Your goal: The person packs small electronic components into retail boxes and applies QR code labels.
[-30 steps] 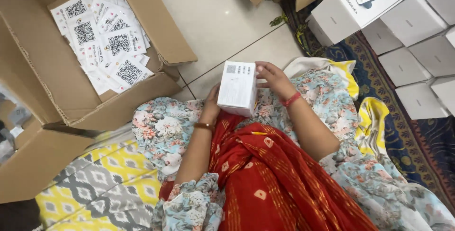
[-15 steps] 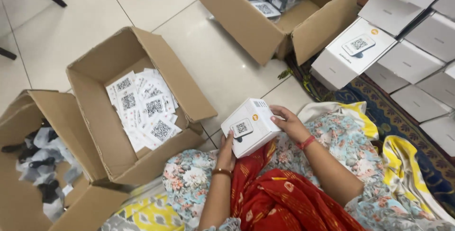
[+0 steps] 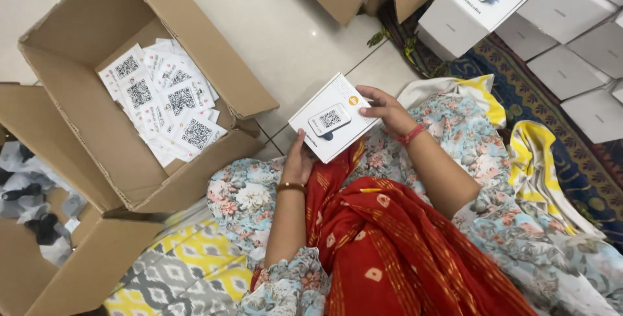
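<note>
White box (image 3: 333,117) held over our lap, tilted; left hand (image 3: 298,163) clasps its lower edge, right hand (image 3: 387,108) its far corner; open carton (image 3: 91,128) of cards (image 3: 165,102) stands to our left.

Single head-mounted view, looking steeply down from close above the seated person's lap. The lap fills the lower centre; an open cardboard box (image 3: 139,89) lies upper left, a stack of white boxes (image 3: 558,43) upper right on a rug (image 3: 551,128).
</note>
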